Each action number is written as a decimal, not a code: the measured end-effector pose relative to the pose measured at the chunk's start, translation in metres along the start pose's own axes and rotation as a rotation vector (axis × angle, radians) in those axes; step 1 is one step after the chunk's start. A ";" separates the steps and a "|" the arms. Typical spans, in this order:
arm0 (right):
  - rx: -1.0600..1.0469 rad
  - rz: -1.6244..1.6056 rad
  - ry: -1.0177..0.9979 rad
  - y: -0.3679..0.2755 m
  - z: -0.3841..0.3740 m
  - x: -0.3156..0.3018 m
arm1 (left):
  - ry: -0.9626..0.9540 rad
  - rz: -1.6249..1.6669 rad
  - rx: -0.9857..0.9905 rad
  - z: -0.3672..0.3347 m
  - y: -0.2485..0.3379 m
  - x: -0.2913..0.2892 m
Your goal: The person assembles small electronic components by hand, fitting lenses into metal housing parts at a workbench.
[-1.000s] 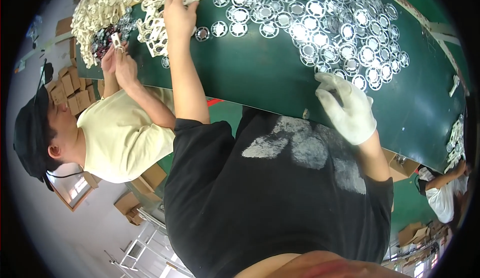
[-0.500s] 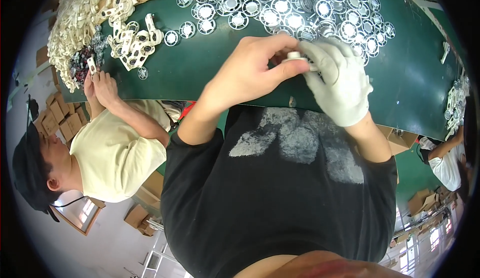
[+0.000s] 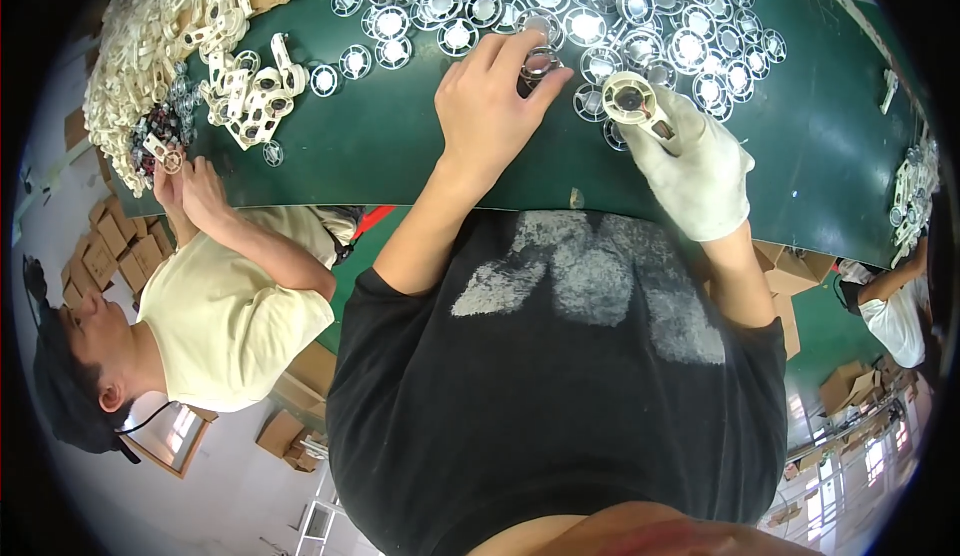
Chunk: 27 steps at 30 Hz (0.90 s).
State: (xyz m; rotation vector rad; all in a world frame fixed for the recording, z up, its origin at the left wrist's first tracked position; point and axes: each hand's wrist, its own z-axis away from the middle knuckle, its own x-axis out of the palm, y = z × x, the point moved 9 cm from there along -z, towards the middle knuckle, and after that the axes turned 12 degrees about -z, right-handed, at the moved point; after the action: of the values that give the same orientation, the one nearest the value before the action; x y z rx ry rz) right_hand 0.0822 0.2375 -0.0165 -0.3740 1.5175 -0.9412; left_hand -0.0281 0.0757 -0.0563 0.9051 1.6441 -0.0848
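Observation:
My bare left hand [image 3: 490, 106] pinches a round silver spoked cover [image 3: 540, 64] between thumb and fingers, at the near edge of a pile of such covers [image 3: 585, 26]. On my right hand [image 3: 695, 171] is a white glove. It grips a cream plastic housing [image 3: 628, 84] whose round, hollow head faces up, with a dark round part in its middle. Part of the housing's narrower end is hidden by the gloved fingers. The two hands are apart, both above the green table [image 3: 400, 146].
A loose group of cream housings [image 3: 262, 96] lies left of my left hand, with a large heap of them [image 3: 150, 46] farther left. A co-worker [image 3: 230, 296] handles a cream part there. More cream parts [image 3: 910, 201] lie at the far right edge.
My hands have come apart from the cream piece they held together. The left has reached forward and taken a silver cover; the right now holds the housing with its hollow head up.

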 end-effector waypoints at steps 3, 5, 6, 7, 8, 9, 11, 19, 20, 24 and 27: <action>0.139 -0.008 -0.094 0.002 -0.004 0.003 | -0.049 0.272 -0.072 -0.001 -0.008 -0.003; 0.219 -0.026 -0.132 0.005 -0.004 0.004 | -0.070 0.434 -0.132 -0.002 -0.015 -0.007; 0.228 0.000 -0.143 0.005 -0.004 0.004 | -0.121 0.669 -0.277 0.002 -0.019 -0.002; 0.237 0.026 -0.155 0.005 -0.004 0.005 | -0.171 0.904 -0.425 0.007 -0.020 0.005; 0.241 0.026 -0.156 0.005 -0.004 0.006 | -0.214 1.074 -0.452 0.007 -0.013 0.005; 0.238 0.026 -0.173 0.004 -0.004 0.009 | -0.256 1.105 -0.440 0.007 -0.006 0.004; 0.230 0.025 -0.212 0.003 -0.004 0.016 | -0.257 1.139 -0.398 0.004 0.010 -0.004; 0.184 0.003 -0.223 -0.005 -0.001 0.019 | -0.192 0.718 -0.182 0.002 0.021 -0.008; 0.189 -0.014 -0.225 -0.004 0.000 0.020 | -0.162 0.642 -0.142 0.002 0.024 -0.013; 0.244 -0.003 -0.275 -0.005 0.001 0.019 | -0.182 0.501 0.103 0.006 0.038 -0.019; 0.143 0.004 -0.235 -0.008 0.000 0.016 | -0.257 0.386 0.176 0.009 0.046 -0.018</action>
State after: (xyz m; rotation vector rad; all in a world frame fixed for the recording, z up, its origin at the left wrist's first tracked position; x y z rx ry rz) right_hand 0.0764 0.2212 -0.0215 -0.3641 1.2296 -0.9612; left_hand 0.0059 0.0940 -0.0249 1.2768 1.2161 -0.0763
